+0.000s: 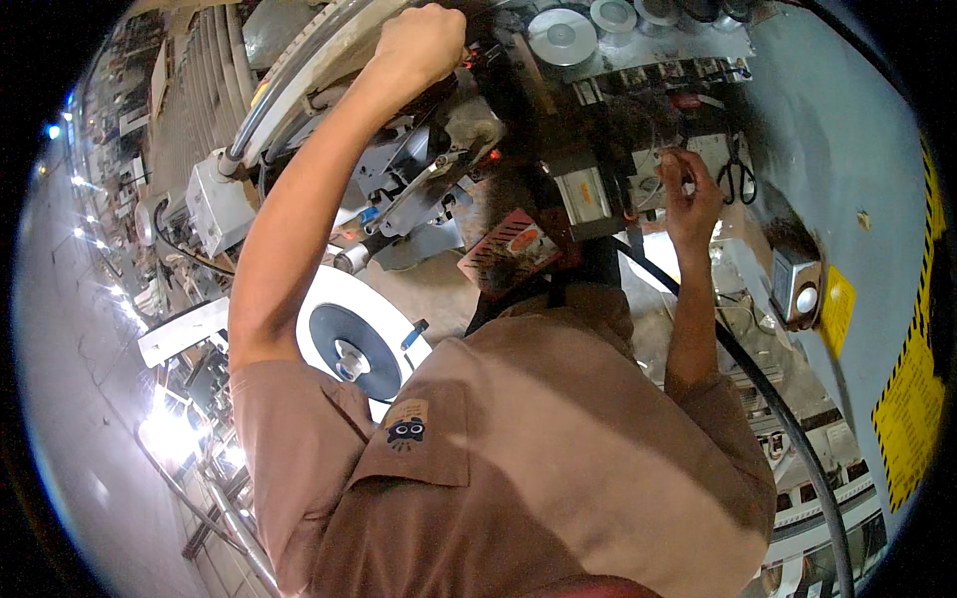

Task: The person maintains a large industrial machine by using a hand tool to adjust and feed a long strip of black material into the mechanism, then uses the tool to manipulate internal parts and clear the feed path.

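The left hand is clenched around a part at the top of the grey metal machine. The right hand pinches a small white piece on the machine's panel, just beside black-handled scissors. A white disc with a dark hub sits below.

Grey machine panel with parts fixed on it.

In front of you the panel carries black scissors hanging near its upper middle, a small grey box with a round lens lower down, a yellow label just beside that box, and silver round discs along the top edge.
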A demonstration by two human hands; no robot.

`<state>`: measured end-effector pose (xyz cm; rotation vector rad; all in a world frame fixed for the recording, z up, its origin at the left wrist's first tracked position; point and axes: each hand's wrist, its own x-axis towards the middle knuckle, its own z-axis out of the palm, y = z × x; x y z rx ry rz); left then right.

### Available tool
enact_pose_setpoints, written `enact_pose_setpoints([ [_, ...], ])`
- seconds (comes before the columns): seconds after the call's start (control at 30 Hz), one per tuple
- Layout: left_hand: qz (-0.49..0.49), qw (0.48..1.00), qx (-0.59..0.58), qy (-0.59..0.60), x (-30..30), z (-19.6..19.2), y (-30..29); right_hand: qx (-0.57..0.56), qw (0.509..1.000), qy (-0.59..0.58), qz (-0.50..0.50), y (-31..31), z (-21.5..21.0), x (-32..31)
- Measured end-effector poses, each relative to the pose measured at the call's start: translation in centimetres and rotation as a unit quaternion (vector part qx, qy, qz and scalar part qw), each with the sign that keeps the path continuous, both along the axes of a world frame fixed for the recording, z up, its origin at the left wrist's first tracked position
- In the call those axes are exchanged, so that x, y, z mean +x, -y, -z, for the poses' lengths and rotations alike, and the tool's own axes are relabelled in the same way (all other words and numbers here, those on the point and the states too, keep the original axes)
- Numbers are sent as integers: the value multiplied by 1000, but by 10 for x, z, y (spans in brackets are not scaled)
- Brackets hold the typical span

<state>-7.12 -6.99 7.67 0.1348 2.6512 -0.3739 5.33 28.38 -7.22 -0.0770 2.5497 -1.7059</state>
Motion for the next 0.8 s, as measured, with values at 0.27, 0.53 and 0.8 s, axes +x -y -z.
enact_pose_setpoints([
  [0.27,-30,991,45,-125,59,19,30,-12,1000,25,-11,5,0,1],
  [0.53,68,995,-3,-72,13,-13,-3,0,999,21,-50,14,-7,-3],
  [0.8,59,995,31,-71,-8,34,-1,-12,999,19,-47,11,0,6],
])
